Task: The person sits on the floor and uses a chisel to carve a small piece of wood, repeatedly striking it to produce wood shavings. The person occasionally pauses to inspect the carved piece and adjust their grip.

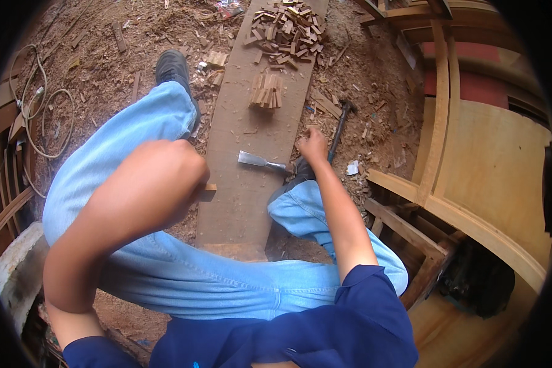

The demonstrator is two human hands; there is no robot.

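Note:
My left hand (176,168), blurred, is closed beside the left edge of a long wooden plank (230,132). From its right side sticks out a small wooden block (209,192). My right hand (313,146) is just off the plank's right edge with its fingers drawn together; what they hold, if anything, I cannot make out. Across the plank between my hands lies a chisel (253,159), its wide metal blade pointing left. Right of my right hand rests a hammer (339,132), head away from me. Farther up the plank sits a neat cluster of wooden pieces (265,92).
A heap of small wood pieces (288,30) covers the plank's far end. Wood shavings (374,86) litter the ground. Wooden furniture frames (438,116) stand on the right. A coiled cable (43,129) and boards are at the left. My shoe (173,67) is beside the plank.

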